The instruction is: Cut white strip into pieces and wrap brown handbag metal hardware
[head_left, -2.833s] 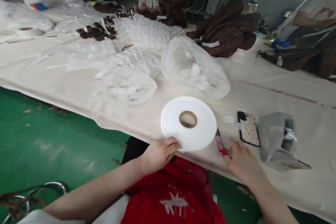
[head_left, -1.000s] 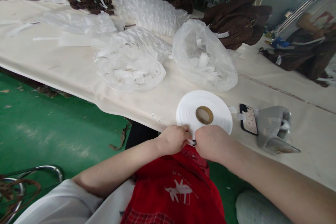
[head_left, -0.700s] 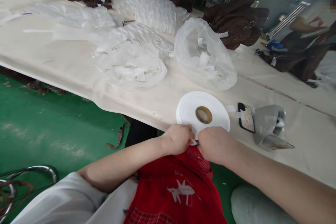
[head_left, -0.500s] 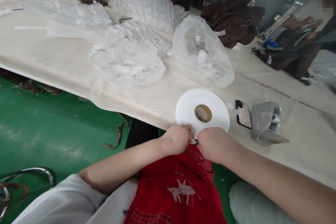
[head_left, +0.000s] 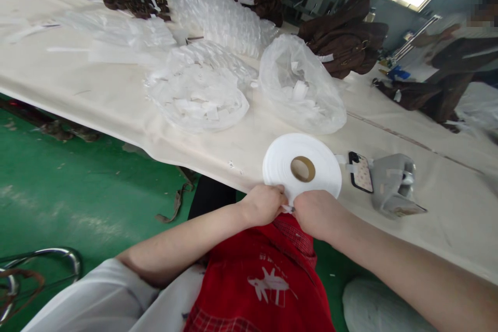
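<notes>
My left hand (head_left: 264, 205) is closed, fingertips pinched on a short white strip (head_left: 287, 208) at the table's front edge. Close beside it my right hand (head_left: 319, 213) is curled into a fist, its knuckles up. A small dark bit shows in the gap between the hands; what the right fingers hold is hidden. Just behind both hands lies a large flat roll of white tape (head_left: 278, 158) with a brown cardboard core. Below them hangs the red apron (head_left: 233, 280) that I wear.
Two clear plastic bags with white tags, a near-left bag (head_left: 198, 124) and a right bag (head_left: 330, 109), stand on the cream-covered table (head_left: 109, 109). A phone (head_left: 362, 174) and a grey pouch (head_left: 385, 187) lie right. Brown bags (head_left: 338, 44) are behind; people stand across and at right.
The whole view has shifted slightly, with the table's far side lower in it. My hands keep almost the same pose. At the far right the other person's arms have moved.
</notes>
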`<state>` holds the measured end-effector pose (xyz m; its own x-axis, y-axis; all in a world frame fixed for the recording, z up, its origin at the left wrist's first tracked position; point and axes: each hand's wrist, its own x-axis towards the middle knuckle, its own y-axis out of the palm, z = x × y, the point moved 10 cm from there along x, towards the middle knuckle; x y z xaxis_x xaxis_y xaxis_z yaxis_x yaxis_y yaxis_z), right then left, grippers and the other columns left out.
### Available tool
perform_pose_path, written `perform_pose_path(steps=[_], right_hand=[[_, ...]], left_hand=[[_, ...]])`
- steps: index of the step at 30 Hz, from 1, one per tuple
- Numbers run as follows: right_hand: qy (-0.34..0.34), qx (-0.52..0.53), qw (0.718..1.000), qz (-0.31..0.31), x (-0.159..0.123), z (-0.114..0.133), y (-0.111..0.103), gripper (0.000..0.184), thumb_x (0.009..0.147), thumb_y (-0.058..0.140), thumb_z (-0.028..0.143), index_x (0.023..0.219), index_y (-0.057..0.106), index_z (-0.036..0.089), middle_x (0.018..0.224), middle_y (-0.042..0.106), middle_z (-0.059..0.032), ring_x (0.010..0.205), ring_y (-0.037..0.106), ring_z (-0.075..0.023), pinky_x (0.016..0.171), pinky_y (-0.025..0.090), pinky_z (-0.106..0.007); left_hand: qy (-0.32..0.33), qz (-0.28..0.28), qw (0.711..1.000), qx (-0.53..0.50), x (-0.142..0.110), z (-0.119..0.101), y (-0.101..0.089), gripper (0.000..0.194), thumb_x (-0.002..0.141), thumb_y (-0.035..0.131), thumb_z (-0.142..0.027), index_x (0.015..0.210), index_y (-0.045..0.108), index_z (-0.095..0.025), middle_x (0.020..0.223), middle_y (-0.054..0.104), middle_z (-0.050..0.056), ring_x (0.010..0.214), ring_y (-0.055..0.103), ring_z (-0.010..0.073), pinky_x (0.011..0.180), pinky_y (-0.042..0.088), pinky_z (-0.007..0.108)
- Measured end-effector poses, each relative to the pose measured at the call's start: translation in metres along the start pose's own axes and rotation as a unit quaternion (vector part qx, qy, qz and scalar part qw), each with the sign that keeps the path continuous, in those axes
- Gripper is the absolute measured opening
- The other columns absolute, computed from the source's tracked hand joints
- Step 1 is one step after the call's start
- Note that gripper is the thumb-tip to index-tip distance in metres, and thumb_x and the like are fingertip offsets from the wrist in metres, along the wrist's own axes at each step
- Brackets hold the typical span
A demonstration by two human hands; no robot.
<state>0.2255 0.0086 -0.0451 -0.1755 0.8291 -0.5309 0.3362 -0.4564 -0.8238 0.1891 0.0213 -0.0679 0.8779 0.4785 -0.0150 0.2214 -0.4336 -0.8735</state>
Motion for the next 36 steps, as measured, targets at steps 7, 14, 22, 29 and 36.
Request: perform_pose_path(steps=[7, 14, 22, 29, 36], right_hand=[[0.013, 0.004, 1.0, -0.026, -0.009, -0.012, -0.005, 0.03, 0.086, 0.052, 0.03, 0.076, 0.074, 0.013, 0.074, 0.073, -0.0175, 0.071, 0.071, -0.0316, 0.059, 0.051, -0.035], [0.022, 0.012, 0.999, -0.02, -0.013, -0.008, -0.011, 0.028, 0.083, 0.051, 0.027, 0.08, 0.074, 0.012, 0.076, 0.073, -0.0181, 0.076, 0.071, -0.0297, 0.061, 0.05, -0.032], [0.021, 0.018, 1.0, 0.008, -0.005, -0.017, -0.014, 0.031, 0.08, 0.052, 0.035, 0.083, 0.075, 0.013, 0.078, 0.073, -0.0184, 0.077, 0.071, -0.0327, 0.06, 0.049, -0.035], [0.002, 0.013, 0.999, 0.036, 0.007, -0.018, -0.012, 0.037, 0.077, 0.053, 0.037, 0.09, 0.075, 0.011, 0.079, 0.073, -0.02, 0.081, 0.071, -0.0347, 0.061, 0.049, -0.036], [-0.014, 0.014, 0.998, 0.063, 0.014, -0.009, -0.013, 0.037, 0.077, 0.056, 0.037, 0.091, 0.076, 0.009, 0.081, 0.073, -0.0212, 0.08, 0.071, -0.035, 0.06, 0.05, -0.035]], left_hand=[[0.0, -0.007, 1.0, 0.014, -0.001, 0.001, -0.001, 0.019, 0.089, 0.052, -0.019, 0.094, 0.07, -0.021, 0.099, 0.066, 0.006, 0.08, 0.067, 0.021, 0.071, 0.051, 0.029], [-0.013, 0.027, 0.999, 0.031, 0.002, -0.002, -0.002, 0.018, 0.088, 0.05, -0.016, 0.091, 0.068, -0.016, 0.094, 0.071, 0.008, 0.087, 0.069, 0.0254, 0.075, 0.052, 0.032], [0.005, 0.05, 0.999, -0.022, 0.01, 0.002, -0.007, 0.023, 0.085, 0.056, -0.019, 0.101, 0.072, -0.023, 0.101, 0.073, 0.005, 0.095, 0.068, 0.0225, 0.081, 0.049, 0.027], [0.019, 0.062, 0.995, -0.078, 0.017, 0.014, -0.004, 0.032, 0.079, 0.061, -0.014, 0.107, 0.072, -0.023, 0.11, 0.072, 0.003, 0.099, 0.066, 0.0181, 0.087, 0.047, 0.022], [0.023, 0.065, 0.994, -0.089, 0.02, 0.016, 0.0, 0.036, 0.077, 0.058, -0.013, 0.108, 0.073, -0.023, 0.106, 0.074, 0.003, 0.097, 0.067, 0.0185, 0.086, 0.048, 0.022]])
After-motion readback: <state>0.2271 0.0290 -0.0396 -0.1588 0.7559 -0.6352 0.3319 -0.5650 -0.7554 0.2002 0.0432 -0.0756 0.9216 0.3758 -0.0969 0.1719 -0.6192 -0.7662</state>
